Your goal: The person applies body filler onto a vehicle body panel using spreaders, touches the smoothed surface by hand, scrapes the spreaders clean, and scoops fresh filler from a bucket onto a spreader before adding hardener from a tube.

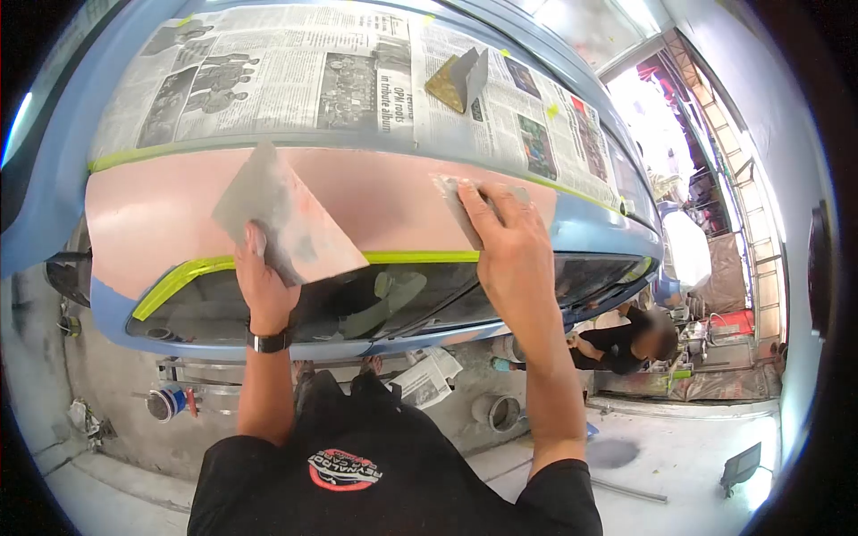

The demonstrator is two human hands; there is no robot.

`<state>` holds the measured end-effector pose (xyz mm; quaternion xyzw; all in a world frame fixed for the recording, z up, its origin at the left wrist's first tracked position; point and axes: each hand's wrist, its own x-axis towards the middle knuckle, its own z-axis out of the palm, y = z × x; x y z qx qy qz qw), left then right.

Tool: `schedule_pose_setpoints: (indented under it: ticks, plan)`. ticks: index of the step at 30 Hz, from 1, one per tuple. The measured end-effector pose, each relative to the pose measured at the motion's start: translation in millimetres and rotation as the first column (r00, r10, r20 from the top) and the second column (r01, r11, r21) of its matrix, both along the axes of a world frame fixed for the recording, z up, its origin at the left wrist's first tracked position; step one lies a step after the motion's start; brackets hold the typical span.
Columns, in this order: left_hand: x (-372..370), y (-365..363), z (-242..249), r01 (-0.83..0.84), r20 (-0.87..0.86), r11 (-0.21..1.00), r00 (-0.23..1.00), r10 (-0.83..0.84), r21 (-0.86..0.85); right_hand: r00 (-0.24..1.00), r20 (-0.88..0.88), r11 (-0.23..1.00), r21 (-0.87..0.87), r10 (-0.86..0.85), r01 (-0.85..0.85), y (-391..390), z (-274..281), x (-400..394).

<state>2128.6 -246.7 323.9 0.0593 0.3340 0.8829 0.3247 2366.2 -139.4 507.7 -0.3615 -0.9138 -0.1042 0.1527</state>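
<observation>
My left hand (266, 284), with a dark band on its wrist, holds a grey, paint-smudged flat board (290, 219) tilted over the car's edge, thumb on its face. My right hand (511, 234) grips a thin grey spreader (463, 213) against the pink-coated strip (357, 192) of the blue car. Its fingers press together on the spreader, and part of it lies under them. Green tape (420, 256) runs along the strip's lower edge, above the dark windows. Newspaper (295, 80) covers the roof beyond the strip.
A yellowish block with folded grey sheets (460, 80) rests on the newspaper. Below the car are a bucket (165, 404), a round container (496, 412) and a loose newspaper (427, 377). Another person (626, 344) in dark clothes is low beside the car at right.
</observation>
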Motion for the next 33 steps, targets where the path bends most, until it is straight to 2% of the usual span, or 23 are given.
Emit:
schedule_pose_setpoints:
  ticks: [1, 4, 9, 12, 15, 17, 19, 21, 23, 25, 27, 28, 33]
  plan:
    - [-0.8, -1.6, -6.2, 0.026, -0.156, 0.998, 0.987, -0.033, -0.050, 0.999, 0.033, 1.000, 0.001, -0.026, 0.026, 2.6, -2.1, -4.3]
    - [1.7, -1.1, -17.4, -0.118, -0.563, 0.973, 0.827, -0.014, -0.197, 0.999, 0.029, 0.999, 0.035, -0.039, 0.038, 10.7, -13.0, -13.1]
    - [1.8, -1.5, -2.3, -0.004, -0.520, 0.994, 0.852, -0.055, -0.112, 0.994, 0.034, 0.994, -0.010, -0.106, 0.106, 9.3, -24.3, -19.4]
    - [1.1, -2.9, 3.4, 0.152, -0.275, 0.987, 0.953, -0.130, 0.059, 0.993, 0.031, 0.992, -0.054, -0.114, 0.116, 4.5, -18.4, -18.8]
    - [3.0, 0.6, 8.9, 0.164, -0.226, 0.974, 0.966, -0.125, 0.160, 0.994, 0.062, 0.985, -0.145, -0.088, 0.097, 4.5, 4.4, -12.4]
    - [-1.0, -2.5, -8.9, 0.059, -0.448, 0.998, 0.892, -0.065, -0.027, 0.996, 0.044, 0.983, -0.159, -0.082, 0.088, 8.8, 7.6, -10.7]
    - [0.2, -1.4, -2.1, 0.040, -0.421, 0.998, 0.905, -0.059, -0.053, 0.995, -0.027, 0.989, -0.116, -0.099, 0.095, 19.0, 0.2, -11.3]
    - [4.8, -2.6, 8.5, 0.115, -0.135, 0.990, 0.985, -0.104, 0.077, 0.995, -0.034, 0.992, -0.096, -0.090, 0.087, 22.8, -9.9, -13.3]
    - [0.9, -5.8, -6.9, 0.030, -0.366, 0.997, 0.929, -0.053, -0.070, 0.997, -0.042, 0.993, -0.101, -0.071, 0.066, 22.2, -14.5, -15.1]
    - [1.4, -5.1, 0.3, 0.019, -0.378, 0.996, 0.924, -0.050, -0.086, 0.997, -0.055, 0.992, -0.116, -0.047, 0.040, 14.5, -8.1, -14.2]
    - [4.2, -2.8, 14.1, 0.086, -0.173, 0.996, 0.982, -0.079, 0.030, 0.999, 0.014, 0.985, -0.170, -0.029, 0.031, 7.0, 2.7, -7.0]
    - [3.9, -2.4, 12.0, 0.098, -0.163, 0.995, 0.982, -0.092, 0.033, 0.999, 0.046, 0.980, -0.197, -0.018, 0.027, 5.9, 6.3, -2.8]
    - [-1.9, -4.5, -1.8, 0.150, -0.148, 0.986, 0.979, -0.138, 0.077, 0.995, -0.066, 0.993, -0.094, -0.072, 0.066, 27.9, -3.0, 10.7]
